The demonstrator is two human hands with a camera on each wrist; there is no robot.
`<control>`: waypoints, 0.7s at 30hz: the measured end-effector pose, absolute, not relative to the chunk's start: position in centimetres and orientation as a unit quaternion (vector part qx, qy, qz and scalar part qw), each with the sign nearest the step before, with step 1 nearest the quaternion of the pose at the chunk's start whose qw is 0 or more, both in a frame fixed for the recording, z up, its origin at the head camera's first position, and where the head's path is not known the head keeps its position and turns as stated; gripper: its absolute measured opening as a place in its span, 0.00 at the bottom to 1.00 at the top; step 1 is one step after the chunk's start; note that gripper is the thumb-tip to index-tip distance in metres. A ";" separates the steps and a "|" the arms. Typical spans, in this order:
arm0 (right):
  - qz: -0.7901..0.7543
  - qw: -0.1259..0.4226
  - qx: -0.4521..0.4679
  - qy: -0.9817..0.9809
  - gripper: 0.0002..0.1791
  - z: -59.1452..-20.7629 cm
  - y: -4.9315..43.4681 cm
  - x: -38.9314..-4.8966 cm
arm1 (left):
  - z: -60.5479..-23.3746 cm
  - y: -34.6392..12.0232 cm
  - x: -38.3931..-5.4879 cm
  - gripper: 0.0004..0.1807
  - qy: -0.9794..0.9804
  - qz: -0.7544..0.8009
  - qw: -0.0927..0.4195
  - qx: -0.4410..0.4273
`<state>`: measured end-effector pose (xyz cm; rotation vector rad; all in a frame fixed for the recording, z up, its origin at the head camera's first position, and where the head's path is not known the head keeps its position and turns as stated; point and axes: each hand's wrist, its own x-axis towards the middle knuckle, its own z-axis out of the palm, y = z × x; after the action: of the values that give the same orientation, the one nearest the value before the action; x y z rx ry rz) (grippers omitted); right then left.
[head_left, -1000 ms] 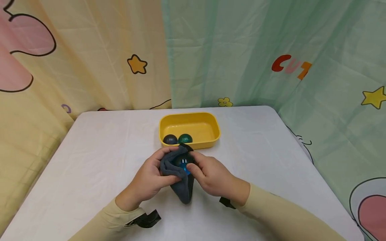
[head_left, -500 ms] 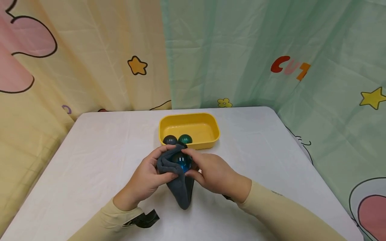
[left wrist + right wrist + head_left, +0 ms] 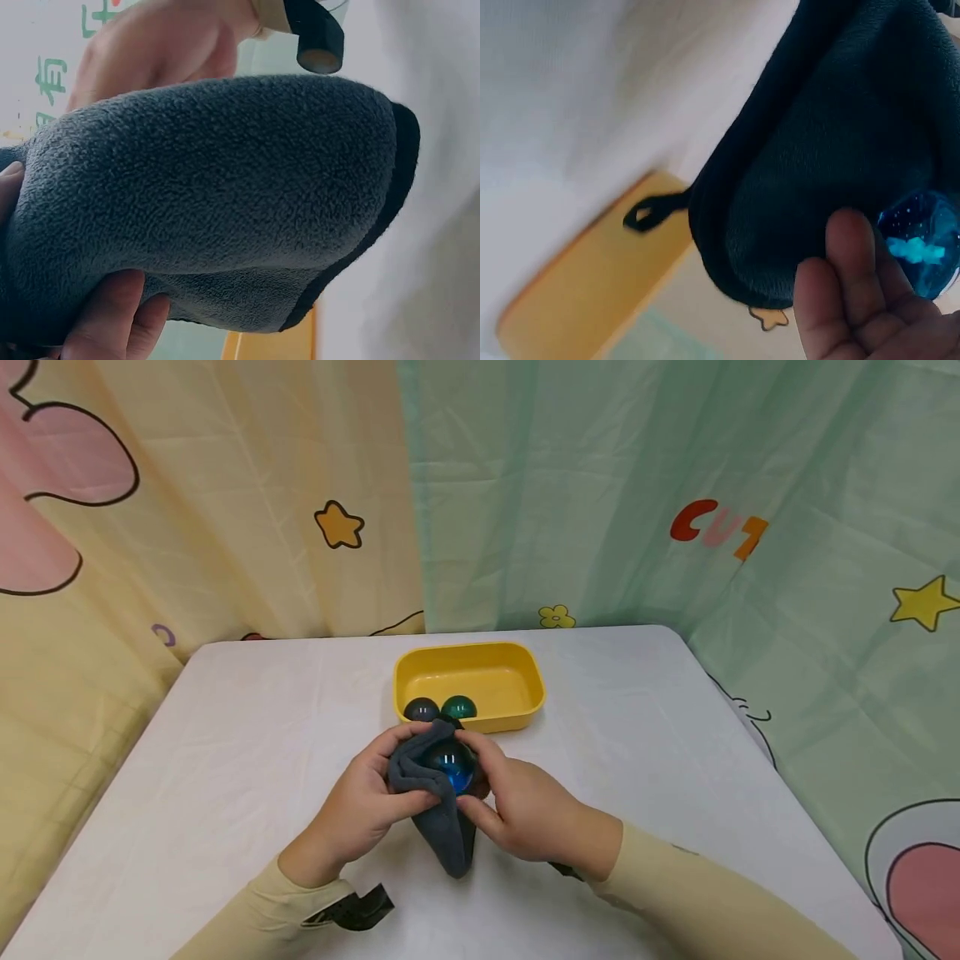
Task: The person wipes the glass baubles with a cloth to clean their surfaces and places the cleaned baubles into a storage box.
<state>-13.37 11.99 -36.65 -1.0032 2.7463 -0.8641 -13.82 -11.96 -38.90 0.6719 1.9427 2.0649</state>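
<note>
A glossy, see-through blue ball (image 3: 455,766) sits in a folded dark grey-blue cloth (image 3: 444,839), above the table just in front of the yellow tray. My left hand (image 3: 360,806) grips the cloth from the left, its thumb lying across the near fold. From the right, my right hand (image 3: 525,802) pinches the ball, fingers at its upper edge and thumb at its lower side. Up close in the left wrist view, the fluffy cloth (image 3: 210,180) has a black border. Pale flecks show within the ball (image 3: 922,240) in the right wrist view.
The yellow tray (image 3: 517,722) stands beyond the hands, with a dark grey ball (image 3: 422,709) and a green ball (image 3: 459,707) along its near left side. A white cover (image 3: 262,735) lies over the table; patterned curtains (image 3: 555,485) hang behind.
My right thumb has slid from the ball's front down to its lower side, and the fingers now reach its upper edge. More of the ball shows. The left hand and cloth have shifted slightly left.
</note>
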 end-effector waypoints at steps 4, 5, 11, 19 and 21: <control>-0.192 -0.030 -0.362 0.911 0.40 -36.2 11.9 -13.4 | -38.7 -12.1 -13.8 0.39 0.654 0.713 0.116 0.226; -0.172 -0.053 -0.368 0.912 0.38 -36.1 11.9 -13.4 | -38.6 -12.1 -13.8 0.39 0.651 0.715 0.118 0.227; -0.204 -0.040 -0.356 0.911 0.36 -35.5 12.1 -13.6 | -38.3 -11.8 -13.6 0.38 0.638 0.723 0.116 0.238; -0.449 0.161 -0.248 0.843 0.19 -36.4 12.1 -14.1 | -38.6 -11.5 -13.5 0.39 0.650 0.712 0.121 0.234; -0.417 0.132 -0.264 0.860 0.20 -36.6 12.0 -13.8 | -38.8 -11.5 -13.5 0.40 0.655 0.709 0.122 0.231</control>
<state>-13.78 11.99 -36.65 -0.7656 2.4947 -1.2101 -13.47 -11.51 -38.76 0.6727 1.9111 2.0695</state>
